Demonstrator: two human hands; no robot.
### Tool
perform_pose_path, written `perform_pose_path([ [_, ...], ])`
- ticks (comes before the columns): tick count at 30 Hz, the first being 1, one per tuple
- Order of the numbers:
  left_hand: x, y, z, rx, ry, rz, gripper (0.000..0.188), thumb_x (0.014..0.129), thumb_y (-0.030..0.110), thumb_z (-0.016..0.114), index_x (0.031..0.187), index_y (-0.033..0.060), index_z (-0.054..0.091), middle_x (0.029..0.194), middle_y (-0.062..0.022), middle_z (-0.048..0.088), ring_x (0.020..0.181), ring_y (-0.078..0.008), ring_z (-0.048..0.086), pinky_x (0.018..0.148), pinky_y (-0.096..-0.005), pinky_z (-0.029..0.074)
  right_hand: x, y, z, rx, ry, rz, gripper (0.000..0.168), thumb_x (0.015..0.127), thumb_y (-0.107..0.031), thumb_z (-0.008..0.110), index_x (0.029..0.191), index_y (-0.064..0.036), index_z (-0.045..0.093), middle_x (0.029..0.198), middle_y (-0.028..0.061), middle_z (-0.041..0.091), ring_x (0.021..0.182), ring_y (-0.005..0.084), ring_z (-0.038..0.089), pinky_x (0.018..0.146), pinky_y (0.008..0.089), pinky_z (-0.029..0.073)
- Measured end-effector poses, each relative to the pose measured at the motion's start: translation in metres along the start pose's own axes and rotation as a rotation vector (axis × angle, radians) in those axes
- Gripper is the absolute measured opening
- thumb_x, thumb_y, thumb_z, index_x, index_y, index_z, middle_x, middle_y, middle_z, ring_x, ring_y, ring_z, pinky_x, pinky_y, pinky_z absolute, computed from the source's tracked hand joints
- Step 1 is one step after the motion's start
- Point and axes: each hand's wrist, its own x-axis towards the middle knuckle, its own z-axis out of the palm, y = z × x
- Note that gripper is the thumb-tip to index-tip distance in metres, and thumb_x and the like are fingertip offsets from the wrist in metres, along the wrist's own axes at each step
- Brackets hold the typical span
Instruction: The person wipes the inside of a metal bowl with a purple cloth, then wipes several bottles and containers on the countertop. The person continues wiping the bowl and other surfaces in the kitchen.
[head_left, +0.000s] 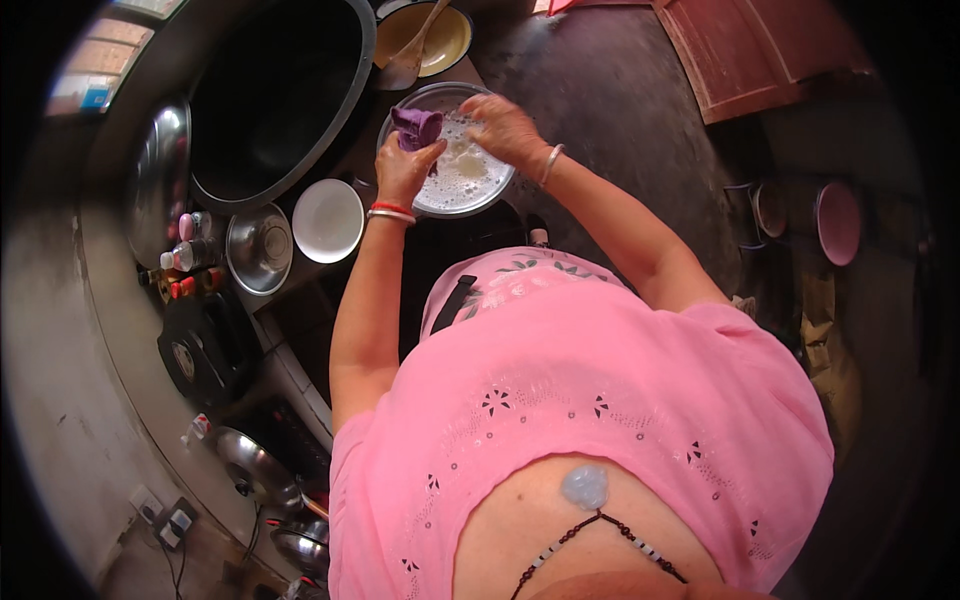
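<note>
A bunched purple cloth (417, 127) is held up in my left hand (401, 169), over the left side of a round metal basin (450, 213). Foamy, whitish water (457, 187) fills the basin, with bubbles across its surface. My right hand (508, 133) hovers above the basin's right side, its fingers bent and slightly blurred. Whether anything small sits between those fingers cannot be made out. The two hands are apart.
Left of the basin stand a white bowl (328, 220), a metal bowl (259, 247) and several bottles (193, 255). A large dark wok (277, 97) lies beyond them. A wooden spatula (411, 56) rests across a yellow enamel basin (444, 45). Red cabinet doors (750, 60) stand far right.
</note>
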Motion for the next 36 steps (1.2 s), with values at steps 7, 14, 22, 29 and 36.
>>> perform_pose_path([
  [7,-0.077,0.020,-0.016,-0.875,0.047,-0.234,0.032,0.090,0.028,0.064,0.111,0.0038,0.061,0.092,0.0011,0.061,0.080,-0.0083,0.057,0.073,-0.0231,0.046,-0.017,0.068,-0.011,0.354,-0.163,0.525,0.044,0.077,-0.033,0.069,0.107,-0.003,0.057,0.094,0.0095,0.062,0.086,0.0217,0.061,0.071,0.0357,0.052],
  [14,-0.188,0.008,-0.020,-1.075,0.313,-0.353,0.029,0.087,0.021,0.063,0.110,0.0041,0.060,0.090,-0.0006,0.060,0.076,-0.0095,0.056,0.069,-0.0230,0.044,-0.023,0.087,0.010,0.872,-0.581,0.631,0.027,0.079,-0.019,0.058,0.101,-0.003,0.058,0.079,0.0062,0.059,0.068,0.0159,0.057,0.054,0.0294,0.048],
  [22,-0.267,0.013,0.001,-1.134,0.595,-0.489,0.036,0.087,0.030,0.064,0.113,0.0051,0.059,0.086,-0.0039,0.061,0.071,-0.0127,0.057,0.067,-0.0246,0.046,-0.035,0.081,0.006,0.827,-0.541,0.542,0.020,0.078,-0.016,0.053,0.084,0.002,0.059,0.070,0.0073,0.057,0.056,0.0162,0.054,0.050,0.0289,0.045],
  [29,-0.273,-0.019,-0.006,-1.194,0.657,-0.549,0.032,0.087,0.030,0.065,0.109,0.0083,0.060,0.086,-0.0011,0.059,0.073,-0.0108,0.055,0.068,-0.0238,0.045,-0.050,0.069,0.002,0.756,-0.463,0.619,0.018,0.077,-0.016,0.054,0.079,0.001,0.058,0.065,0.0056,0.054,0.050,0.0157,0.051,0.045,0.0292,0.042],
  [36,-0.287,-0.074,0.006,-1.137,0.661,-0.506,0.032,0.085,0.029,0.067,0.109,0.0085,0.060,0.089,0.0020,0.057,0.078,-0.0086,0.053,0.071,-0.0224,0.044,-0.113,0.107,0.032,0.760,-0.525,0.704,0.012,0.077,-0.014,0.056,0.080,-0.002,0.056,0.062,0.0031,0.051,0.047,0.0138,0.047,0.042,0.0275,0.040],
])
